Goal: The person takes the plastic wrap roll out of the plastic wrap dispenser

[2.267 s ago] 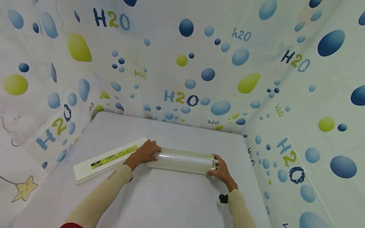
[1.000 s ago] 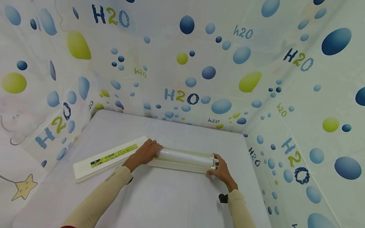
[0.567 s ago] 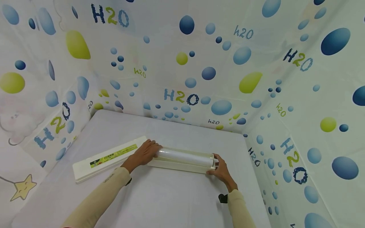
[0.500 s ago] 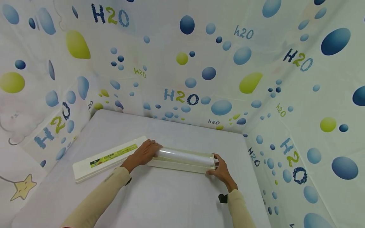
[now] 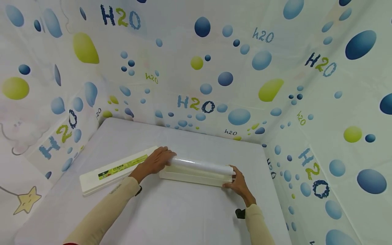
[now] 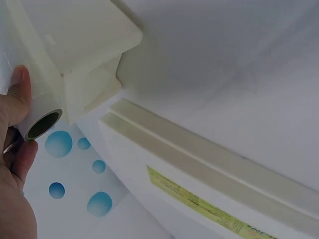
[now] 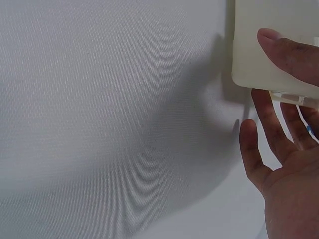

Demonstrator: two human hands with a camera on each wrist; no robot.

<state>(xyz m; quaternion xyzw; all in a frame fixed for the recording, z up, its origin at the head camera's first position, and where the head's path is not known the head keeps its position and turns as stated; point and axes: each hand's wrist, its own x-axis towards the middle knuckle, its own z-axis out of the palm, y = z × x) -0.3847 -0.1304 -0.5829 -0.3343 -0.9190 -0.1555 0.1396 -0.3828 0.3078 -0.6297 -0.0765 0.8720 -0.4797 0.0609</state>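
Note:
A roll of cling film point(image 5: 203, 165) lies tilted up out of its long cream dispenser box point(image 5: 193, 178), along the back edge. My left hand point(image 5: 157, 160) grips the roll's left end; in the left wrist view thumb and fingers curl round it beside the hollow core point(image 6: 45, 124). At the other end my right hand point(image 5: 239, 184) holds the box. The right wrist view has the thumb on the box's front wall point(image 7: 249, 59) and several fingers behind its end. Left of the box lies a long white lid point(image 5: 92, 182) with a green-yellow label point(image 5: 122, 166).
Everything rests on a white-covered table point(image 5: 177, 211). A white curtain point(image 5: 171, 20) printed with blue and green drops stands around the back and sides. A dark strap piece point(image 5: 240, 213) shows at the right cuff.
The cling film roll has risen from inside the box up to its back rim, in my left hand. My right hand stays at the box's right end. The lid has not moved.

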